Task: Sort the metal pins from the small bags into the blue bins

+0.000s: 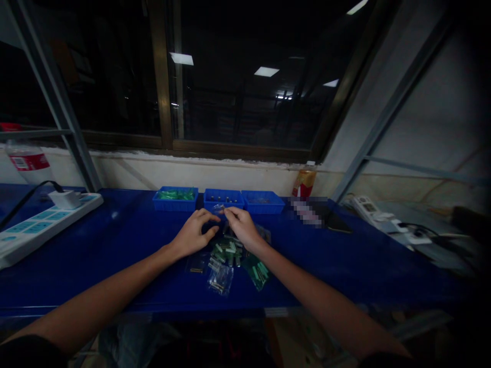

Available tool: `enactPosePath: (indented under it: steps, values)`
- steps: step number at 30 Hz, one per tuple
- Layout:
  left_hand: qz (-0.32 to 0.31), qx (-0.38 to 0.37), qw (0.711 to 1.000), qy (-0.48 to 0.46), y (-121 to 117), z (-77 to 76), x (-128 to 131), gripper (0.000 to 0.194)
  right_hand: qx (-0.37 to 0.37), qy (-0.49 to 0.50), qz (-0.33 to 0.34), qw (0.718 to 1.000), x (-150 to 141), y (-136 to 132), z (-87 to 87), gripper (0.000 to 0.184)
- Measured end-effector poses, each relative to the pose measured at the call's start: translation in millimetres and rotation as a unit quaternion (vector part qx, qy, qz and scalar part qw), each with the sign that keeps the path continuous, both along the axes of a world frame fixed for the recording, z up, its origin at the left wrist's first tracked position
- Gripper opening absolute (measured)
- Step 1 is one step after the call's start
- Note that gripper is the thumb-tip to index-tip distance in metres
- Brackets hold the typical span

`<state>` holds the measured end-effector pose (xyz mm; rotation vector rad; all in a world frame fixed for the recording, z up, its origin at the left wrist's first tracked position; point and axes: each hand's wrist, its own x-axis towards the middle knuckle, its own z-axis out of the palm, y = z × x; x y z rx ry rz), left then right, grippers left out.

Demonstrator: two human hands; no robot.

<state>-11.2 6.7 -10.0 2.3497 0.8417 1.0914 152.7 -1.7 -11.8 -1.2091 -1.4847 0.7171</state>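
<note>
In the middle of the head view, my right hand [242, 227] pinches a small clear plastic bag [218, 208] between thumb and fingertips. My left hand [195, 231] is curved just left of it, thumb and fingers apart with nothing visible between them. Under and in front of both hands lies a pile of small bags and short metal cylinders. Within the pile are a green bag of pale pieces [258, 272], a clear bag of metal parts [221, 280] and a flat clear bag [197, 267] at its left edge. My right wrist hides part of the pile.
Three blue bins stand behind my hands: one with green bags [176, 194], one with metal parts [223, 199], one at right [263, 201]. A power strip [49, 225] lies left. A drink bottle [305, 183] and a dark phone [333, 221] sit right on the blue table [126, 255].
</note>
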Motion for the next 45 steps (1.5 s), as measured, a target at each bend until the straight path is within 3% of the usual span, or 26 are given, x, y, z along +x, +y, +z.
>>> enactPosePath:
  steps: [2, 5, 7, 9, 11, 14, 16, 18, 22, 27, 30, 34, 37, 39, 42, 45]
  values:
    - [-0.006, -0.108, 0.993, -0.053, 1.6, 1.1, 0.3, 0.023, 0.090, -0.081, -0.025, 0.992, 1.1, -3.0, 2.8, 0.023]
    - [-0.025, -0.286, 0.946, -0.150, 6.0, -0.7, 0.6, 0.041, 0.174, -0.199, -0.013, 0.964, -0.6, -10.3, 4.6, 0.022]
    - [-0.034, -0.349, 0.917, -0.187, 9.3, -3.5, 0.5, 0.043, 0.194, -0.243, 0.010, 0.950, -3.2, -14.6, 3.8, 0.021]
    - [-0.034, -0.364, 0.908, -0.206, 12.1, -5.9, 0.4, 0.036, 0.195, -0.244, 0.021, 0.950, -5.4, -16.8, 2.1, 0.021]
    - [-0.021, -0.340, 0.915, -0.213, 14.1, -7.0, 0.2, 0.028, 0.183, -0.209, 0.022, 0.960, -6.1, -16.4, 0.5, 0.027]
    - [0.012, -0.238, 0.948, -0.209, 14.6, -5.9, -0.9, 0.021, 0.137, -0.147, 0.025, 0.979, -4.9, -12.3, -0.9, 0.027]
    - [0.034, -0.146, 0.971, -0.184, 12.4, -4.0, -1.8, 0.017, 0.074, -0.119, 0.038, 0.989, -4.4, -8.8, -1.8, 0.024]
    - [0.047, -0.061, 0.987, -0.138, 8.0, -1.9, -2.0, 0.013, -0.011, -0.071, 0.056, 0.996, -5.1, -5.9, -2.8, 0.040]
    - [0.021, 0.043, 0.998, -0.042, -1.6, 0.3, -0.3, 0.010, -0.128, 0.080, 0.097, 0.984, -7.3, -4.5, -2.1, 0.049]
    - [0.022, 0.087, 0.996, -0.023, -1.3, -2.0, 0.1, 0.021, -0.132, 0.173, 0.117, 0.969, -5.5, -5.8, 1.6, 0.019]
    - [0.029, 0.084, 0.996, -0.016, 1.4, -5.0, -0.8, 0.029, -0.072, 0.152, 0.088, 0.982, -5.5, -2.5, -1.5, 0.026]
    - [0.038, 0.031, 0.999, -0.011, 4.4, -8.3, -0.3, 0.035, 0.030, 0.068, 0.015, 0.997, -5.8, 3.5, -8.3, 0.025]
    - [0.058, -0.055, 0.996, -0.042, 7.5, -8.5, 0.8, 0.021, 0.114, -0.030, -0.032, 0.993, -4.8, 1.9, -8.0, 0.022]
    - [0.047, -0.162, 0.981, -0.090, 9.0, -8.0, 1.5, 0.024, 0.174, -0.108, -0.030, 0.978, -4.8, -3.2, -5.0, 0.018]
    - [0.015, -0.315, 0.935, -0.162, 9.5, -8.2, 2.2, 0.040, 0.239, -0.203, 0.016, 0.949, -7.3, -12.7, -0.5, 0.015]
    - [0.004, -0.347, 0.918, -0.193, 10.2, -10.0, 2.5, 0.031, 0.255, -0.257, 0.036, 0.932, -10.5, -18.2, 0.1, 0.015]
